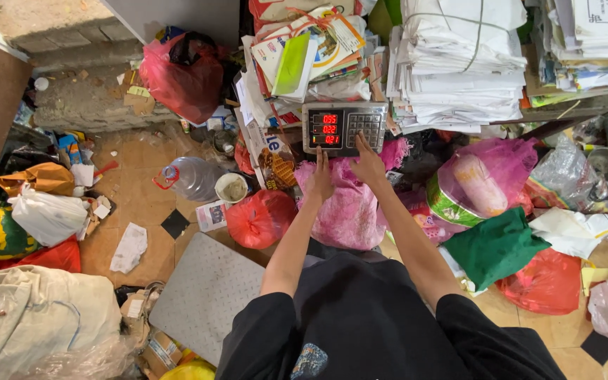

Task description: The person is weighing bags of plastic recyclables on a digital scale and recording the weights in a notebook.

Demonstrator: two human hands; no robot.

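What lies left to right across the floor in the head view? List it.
White plastic bag → clear water jug → red bag → left hand → right hand → green cloth → metal pot.

Scrap-paper depot: weighing scale (344, 127), paper bundles (459, 63)
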